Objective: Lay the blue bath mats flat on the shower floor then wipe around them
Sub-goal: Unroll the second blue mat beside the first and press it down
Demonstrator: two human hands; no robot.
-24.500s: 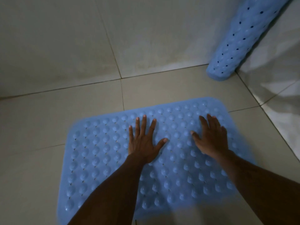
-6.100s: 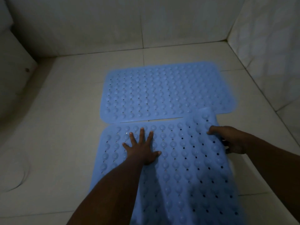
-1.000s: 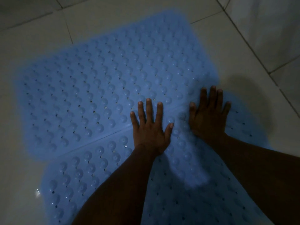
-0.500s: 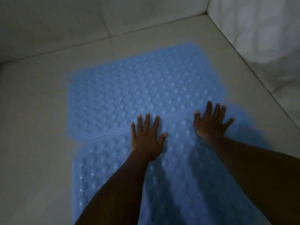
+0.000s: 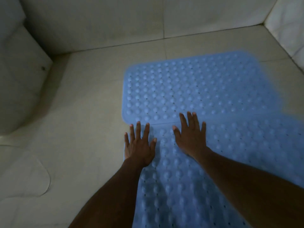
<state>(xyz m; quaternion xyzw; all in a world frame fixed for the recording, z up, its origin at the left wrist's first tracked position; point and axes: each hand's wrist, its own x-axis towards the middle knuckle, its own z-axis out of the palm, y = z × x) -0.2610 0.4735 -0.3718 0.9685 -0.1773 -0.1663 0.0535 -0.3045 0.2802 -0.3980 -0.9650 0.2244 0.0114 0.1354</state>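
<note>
Two blue bumpy bath mats lie flat on the tiled shower floor, edge to edge. The far mat [image 5: 194, 89] lies crosswise near the back wall. The near mat [image 5: 189, 186] runs toward me under my arms. My left hand [image 5: 139, 145] presses palm down with fingers spread on the near mat's far left corner, its outer fingers over the bare tile. My right hand [image 5: 190, 135] lies flat on the near mat beside it, fingertips reaching the seam between the mats. Neither hand holds anything.
The pale tiled floor [image 5: 88, 112] is bare to the left of the mats. A white rounded fixture [image 5: 19, 76] stands at the left. The back wall [image 5: 131, 20] and the right wall [image 5: 289, 27] close in the corner.
Both hands have slid left along the near mat's far edge; my left hand now sits at its left corner. The view has swung left, showing more floor and the white fixture.
</note>
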